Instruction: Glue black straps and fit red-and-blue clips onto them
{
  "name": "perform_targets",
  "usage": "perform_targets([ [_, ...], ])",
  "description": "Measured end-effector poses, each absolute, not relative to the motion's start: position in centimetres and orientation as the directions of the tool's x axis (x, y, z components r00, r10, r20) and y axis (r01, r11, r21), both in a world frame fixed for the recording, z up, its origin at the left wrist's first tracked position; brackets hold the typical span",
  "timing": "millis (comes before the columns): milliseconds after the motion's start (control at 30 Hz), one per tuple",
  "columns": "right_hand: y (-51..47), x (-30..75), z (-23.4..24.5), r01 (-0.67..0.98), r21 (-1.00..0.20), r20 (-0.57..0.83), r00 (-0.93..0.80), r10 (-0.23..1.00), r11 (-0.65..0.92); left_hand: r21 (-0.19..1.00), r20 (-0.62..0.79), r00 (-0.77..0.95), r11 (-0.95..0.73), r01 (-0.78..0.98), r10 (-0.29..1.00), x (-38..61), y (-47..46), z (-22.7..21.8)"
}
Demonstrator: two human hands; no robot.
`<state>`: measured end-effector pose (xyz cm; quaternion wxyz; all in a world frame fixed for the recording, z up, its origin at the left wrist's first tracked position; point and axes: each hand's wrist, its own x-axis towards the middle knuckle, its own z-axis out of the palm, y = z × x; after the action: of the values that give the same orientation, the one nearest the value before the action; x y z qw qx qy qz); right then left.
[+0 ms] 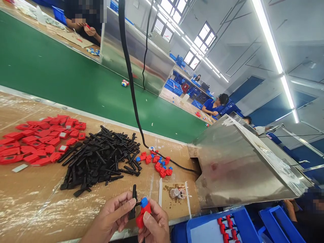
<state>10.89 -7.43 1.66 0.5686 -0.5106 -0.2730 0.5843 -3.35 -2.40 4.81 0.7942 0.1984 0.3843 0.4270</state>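
Note:
My left hand (117, 212) pinches a black plastic piece (133, 199) with a long stem that points up. Its side peg meets the blue tip of a red toy part (144, 211), which my right hand (155, 221) grips between thumb and fingers. Both hands are close together at the table's front edge. Beyond my left hand lies a heap of black plastic pieces (101, 158) of the same kind. Several red parts with blue tips (159, 163) are scattered farther back, past my right hand.
Red plastic pieces (40, 138) are piled at the left. Small cups with cotton swabs (178, 193) stand on a stained taped patch. A blue tray (202, 233) with red parts is lower right, below a metal box (227, 168). A green conveyor belt (88, 87) runs behind; people sit beyond.

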Motion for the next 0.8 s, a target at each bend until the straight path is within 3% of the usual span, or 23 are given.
perform_targets([
  [167, -8.0, 10.9, 2.8, -0.115, -0.982, -0.170, 0.166, 0.971, -0.152, 0.722, -0.393, 0.331, 0.511, -0.467, 0.858, -3.2, -2.2, 4.5],
  [333, -9.1, 11.2, 3.3, 0.212, -0.970, -0.067, 0.222, 0.973, -0.115, 0.841, -0.227, 0.366, 0.371, -0.394, 0.902, -3.3, -1.6, 2.4],
  [600, -10.2, 11.0, 3.5, 0.244, -0.964, -0.045, 0.230, 0.972, -0.102, 0.833, -0.253, 0.324, 0.376, -0.407, 0.911, -4.1, -2.2, 4.8],
  [800, -10.9, 10.0, 2.5, 0.208, -0.957, -0.127, 0.320, 0.939, -0.201, 0.890, -0.212, 0.225, 0.283, -0.359, 0.951, -3.8, -2.7, 5.3],
])
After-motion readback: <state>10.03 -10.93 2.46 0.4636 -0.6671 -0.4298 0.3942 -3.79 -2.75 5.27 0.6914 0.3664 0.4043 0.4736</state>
